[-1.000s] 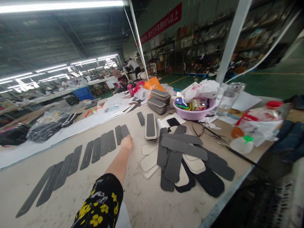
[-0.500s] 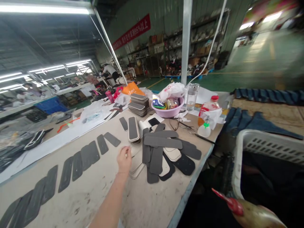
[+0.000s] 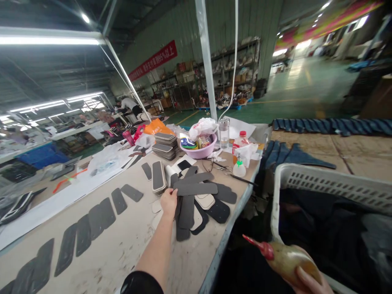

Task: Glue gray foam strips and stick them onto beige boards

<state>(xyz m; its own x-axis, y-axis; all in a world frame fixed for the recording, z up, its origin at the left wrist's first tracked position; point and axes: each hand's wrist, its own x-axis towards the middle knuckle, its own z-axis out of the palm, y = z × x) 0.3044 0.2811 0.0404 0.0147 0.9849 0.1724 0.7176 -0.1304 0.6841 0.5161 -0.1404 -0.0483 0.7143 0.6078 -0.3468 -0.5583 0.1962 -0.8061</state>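
My left hand [image 3: 169, 202] reaches across the table [image 3: 128, 249] to the left edge of a loose pile of dark grey strips [image 3: 196, 189] and beige oval pieces [image 3: 205, 201]. Its fingers curl down onto the pile, and what they grip is hidden behind the back of the hand. My right hand [image 3: 309, 282] sits low at the bottom right, off the table, closed round an amber glue bottle [image 3: 286, 261] with a red nozzle pointing left. A row of dark grey pieces [image 3: 98, 214] lies laid out across the table on the left.
Behind the pile are a short stack of pieces [image 3: 158, 177], taller stacks [image 3: 165, 145], a pink bowl [image 3: 200, 152], a clear jar [image 3: 224, 132], a squeeze bottle [image 3: 239, 168] and scissors [image 3: 222, 166]. A white slatted basket [image 3: 324, 183] with dark cloth stands at the right. People work at far benches.
My left hand drew back from the end of the laid-out row and moved right onto the loose pile. The view swung right, bringing the basket and my right hand with the glue bottle into sight.
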